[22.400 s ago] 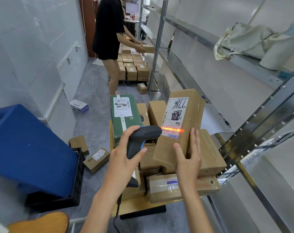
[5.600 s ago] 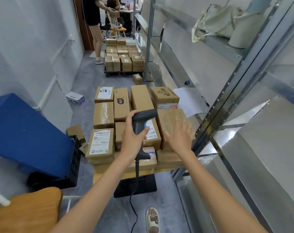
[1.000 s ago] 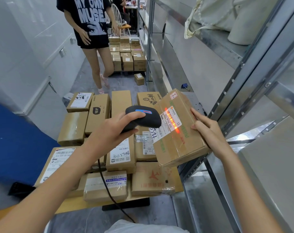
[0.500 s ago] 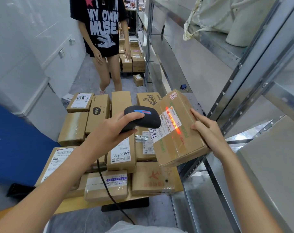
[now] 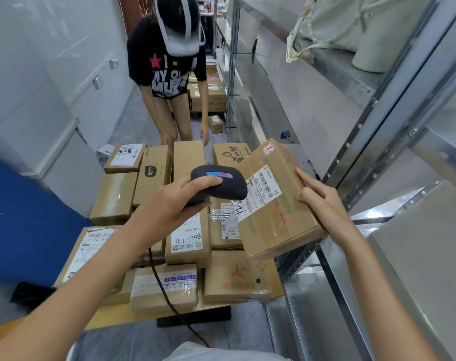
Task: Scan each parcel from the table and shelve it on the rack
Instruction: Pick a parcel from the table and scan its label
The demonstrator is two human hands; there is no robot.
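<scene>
Hidden and cut off

The scanner (image 5: 219,185) covers the near corner of the parcel (image 5: 276,201) label; its cord (image 5: 166,290) runs off below, and the label print is unreadable.

Held parcel (image 5: 279,201): brown cardboard, showing white label with black barcode, green print, small red mark at corner. Scanner (image 5: 219,185): black, blue-and-red strip on top. Rack (image 5: 393,105): grey metal. Bystander's shirt (image 5: 166,71): black, carrying pink star, white lettering.
</scene>
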